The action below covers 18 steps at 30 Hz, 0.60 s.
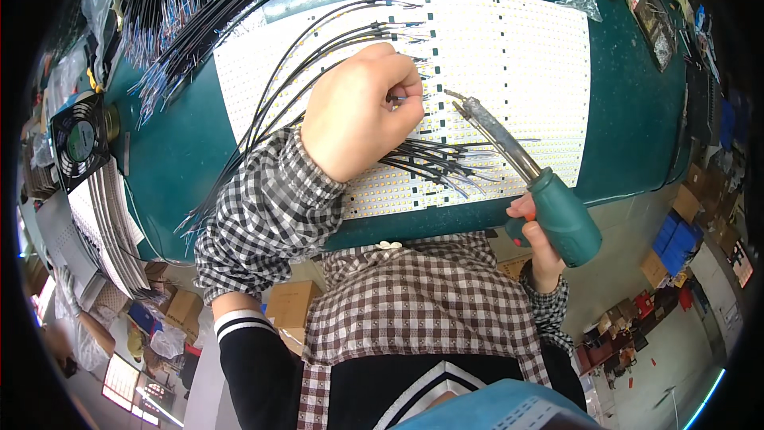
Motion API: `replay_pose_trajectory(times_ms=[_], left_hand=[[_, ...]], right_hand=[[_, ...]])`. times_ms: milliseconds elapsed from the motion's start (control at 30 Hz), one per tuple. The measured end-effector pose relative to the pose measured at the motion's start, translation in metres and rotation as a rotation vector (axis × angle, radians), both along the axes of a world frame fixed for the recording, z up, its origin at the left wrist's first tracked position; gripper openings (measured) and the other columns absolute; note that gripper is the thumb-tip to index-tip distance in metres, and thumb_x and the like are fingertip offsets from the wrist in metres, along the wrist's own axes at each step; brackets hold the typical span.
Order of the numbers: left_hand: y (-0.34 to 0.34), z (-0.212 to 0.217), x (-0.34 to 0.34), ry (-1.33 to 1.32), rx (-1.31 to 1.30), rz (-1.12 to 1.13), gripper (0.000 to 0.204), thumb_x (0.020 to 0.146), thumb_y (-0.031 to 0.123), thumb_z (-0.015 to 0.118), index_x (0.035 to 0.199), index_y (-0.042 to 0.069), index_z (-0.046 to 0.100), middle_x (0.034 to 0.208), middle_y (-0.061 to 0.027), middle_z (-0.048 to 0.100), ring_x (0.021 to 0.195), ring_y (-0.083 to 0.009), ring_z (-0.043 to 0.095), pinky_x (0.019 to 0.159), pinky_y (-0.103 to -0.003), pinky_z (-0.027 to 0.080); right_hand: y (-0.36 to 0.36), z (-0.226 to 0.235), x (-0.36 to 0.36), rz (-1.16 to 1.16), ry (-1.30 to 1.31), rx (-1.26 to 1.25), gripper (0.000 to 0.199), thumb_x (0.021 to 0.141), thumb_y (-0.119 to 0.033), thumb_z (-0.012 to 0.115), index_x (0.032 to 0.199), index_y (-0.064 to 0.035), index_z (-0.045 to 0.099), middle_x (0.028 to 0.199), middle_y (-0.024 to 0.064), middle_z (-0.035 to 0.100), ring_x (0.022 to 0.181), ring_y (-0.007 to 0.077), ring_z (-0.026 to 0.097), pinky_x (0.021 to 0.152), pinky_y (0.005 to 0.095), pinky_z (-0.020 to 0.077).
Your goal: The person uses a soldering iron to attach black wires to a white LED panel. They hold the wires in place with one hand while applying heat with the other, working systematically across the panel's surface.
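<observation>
**Soldering leads onto a white LED panel**

The left hand (358, 111) is curled into a loose fist, thumb and forefinger pinching the bare end of a thin black wire (318, 72) down against the LED panel (509, 56), near the panel's middle. The right hand (535, 231) is wrapped shut around the green handle of a soldering iron (525, 171), off the counter's near edge, with the tip angled up toward the pinched wire but apart from it.

More black wires (434, 161) already fan across the panel's near edge. A larger bundle (183, 24) lies at the far left corner of the green counter (629, 111), beside a small fan (78, 142).

To do the joint well, I judge, the lead should stay flat on its pad, fingertips back from the tip.
</observation>
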<state>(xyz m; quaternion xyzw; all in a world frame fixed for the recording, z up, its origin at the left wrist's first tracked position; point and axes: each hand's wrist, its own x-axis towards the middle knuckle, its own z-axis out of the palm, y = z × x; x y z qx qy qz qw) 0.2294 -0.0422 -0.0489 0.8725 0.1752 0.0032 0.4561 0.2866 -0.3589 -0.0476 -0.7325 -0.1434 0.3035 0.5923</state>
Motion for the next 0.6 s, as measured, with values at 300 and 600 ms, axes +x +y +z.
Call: replay_pose_trajectory(times_ms=[300,600], left_hand=[[-0.0004,0.0023,0.0002,0.026,0.025,-0.013,0.005,0.080,0.001,0.068,0.084,0.002,0.066,0.082,-0.0063,0.060,0.072,-0.0164,0.064,0.061,-0.028,0.051],[-0.0018,0.0009,-0.0001,0.024,0.049,-0.013,0.005,0.079,0.001,0.068,0.084,0.002,0.066,0.082,-0.0071,0.061,0.072,-0.0177,0.064,0.061,-0.029,0.051]], right_hand=[[-0.0032,-0.0028,-0.0013,0.053,-0.002,-0.086,0.067,0.077,-0.011,0.089,0.132,0.0104,0.056,0.106,0.0157,0.074,0.090,0.0201,0.075,0.082,0.0331,0.0611],[-0.0021,-0.0022,0.0002,0.070,0.004,-0.090,0.067,0.076,-0.007,0.088,0.133,0.0102,0.056,0.111,0.0177,0.072,0.092,0.0208,0.075,0.083,0.0335,0.0616]])
